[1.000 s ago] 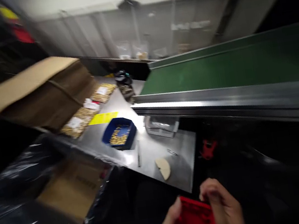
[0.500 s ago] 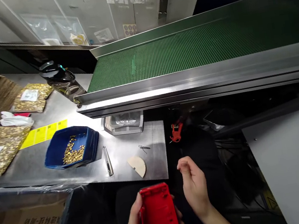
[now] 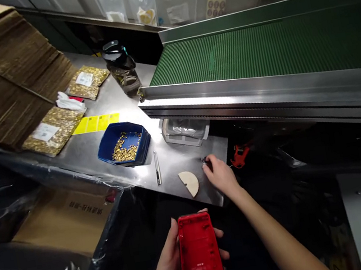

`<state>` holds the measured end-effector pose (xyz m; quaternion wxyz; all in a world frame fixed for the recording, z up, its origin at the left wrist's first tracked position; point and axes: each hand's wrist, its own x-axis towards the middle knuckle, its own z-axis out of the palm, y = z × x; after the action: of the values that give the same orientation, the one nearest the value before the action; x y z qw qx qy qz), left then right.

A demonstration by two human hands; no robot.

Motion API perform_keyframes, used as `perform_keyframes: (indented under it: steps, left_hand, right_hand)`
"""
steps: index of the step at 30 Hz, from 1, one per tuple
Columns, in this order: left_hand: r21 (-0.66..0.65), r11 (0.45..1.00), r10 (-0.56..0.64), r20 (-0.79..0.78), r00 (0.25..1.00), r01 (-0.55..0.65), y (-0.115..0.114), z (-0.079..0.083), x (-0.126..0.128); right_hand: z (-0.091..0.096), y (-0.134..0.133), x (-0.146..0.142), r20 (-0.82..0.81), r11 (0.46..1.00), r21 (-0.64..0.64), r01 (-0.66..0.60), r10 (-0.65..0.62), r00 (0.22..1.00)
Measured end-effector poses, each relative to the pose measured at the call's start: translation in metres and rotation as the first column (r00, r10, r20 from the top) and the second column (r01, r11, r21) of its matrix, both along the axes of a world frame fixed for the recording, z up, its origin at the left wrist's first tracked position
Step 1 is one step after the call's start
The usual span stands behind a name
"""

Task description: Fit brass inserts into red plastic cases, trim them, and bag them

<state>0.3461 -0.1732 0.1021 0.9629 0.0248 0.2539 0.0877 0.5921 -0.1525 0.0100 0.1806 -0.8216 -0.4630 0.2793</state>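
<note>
A hollow red plastic shell (image 3: 199, 250) is held upright, its inside facing the viewer, in the left hand (image 3: 168, 260), at the lower centre, just off the steel table (image 3: 171, 166). The right hand (image 3: 221, 175), which half a second ago was raised beside the shell, is now lowered to the table's right end. A small metal tool (image 3: 202, 160) is met there by its curled fingertips; whether it is gripped cannot be told. The shell is thus supported by one hand alone, and the other is freed for the tool. A cream half-disc (image 3: 190, 183), a slim cutter knife (image 3: 157, 168) and a blue tray (image 3: 144, 147) of brass-coloured pieces (image 3: 125, 154) are left untouched nearby.
</note>
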Motion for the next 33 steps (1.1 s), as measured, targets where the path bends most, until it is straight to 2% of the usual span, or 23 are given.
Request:
perform_keyframes:
  steps: [4, 6, 9, 11, 14, 16, 20, 27, 33]
  left_hand:
    - [0.023, 0.999, -0.029, 0.032, 0.999, 0.029, -0.001, -0.009, -0.013]
    - [0.055, 0.998, -0.039, -0.001, 0.999, 0.039, -0.002, -0.011, -0.017]
    - [0.123, 0.992, -0.036, -0.059, 0.998, 0.043, -0.002, -0.012, -0.018]
    - [0.171, 0.983, -0.046, -0.077, 0.996, 0.058, -0.002, -0.014, -0.019]
    - [0.265, 0.961, -0.065, -0.069, 0.996, 0.081, -0.003, -0.017, -0.021]
    - [0.313, 0.945, -0.086, -0.054, 0.995, 0.098, -0.003, -0.018, -0.022]
    - [0.341, 0.929, -0.125, -0.076, 0.989, 0.143, -0.001, -0.013, -0.022]
    - [0.381, 0.911, -0.143, -0.068, 0.987, 0.159, 0.000, -0.006, -0.017]
    - [0.408, 0.890, -0.178, -0.098, 0.979, 0.203, -0.004, -0.011, -0.021]
  right_hand:
    - [0.008, -0.030, 0.004, -0.054, 0.998, -0.060, -0.021, 0.017, 0.998]
    - [0.022, -0.042, 0.000, -0.097, 0.997, -0.071, -0.031, 0.024, 0.995]
    - [0.065, -0.060, -0.016, -0.295, 1.000, 0.022, -0.004, 0.011, 0.956]
    - [0.098, -0.072, -0.032, -0.432, 0.994, 0.098, -0.046, 0.085, 0.898]
    - [0.129, -0.085, -0.057, -0.429, 0.981, 0.130, -0.141, 0.183, 0.885]
    - [0.133, -0.089, -0.070, -0.392, 0.976, 0.132, -0.172, 0.211, 0.895]
    - [0.122, -0.092, -0.083, -0.350, 0.959, 0.160, -0.232, 0.275, 0.895]
    - [0.118, -0.093, -0.088, -0.282, 0.948, 0.204, -0.244, 0.295, 0.913]
    - [0.120, -0.096, -0.085, -0.321, 0.947, 0.233, -0.222, 0.290, 0.902]
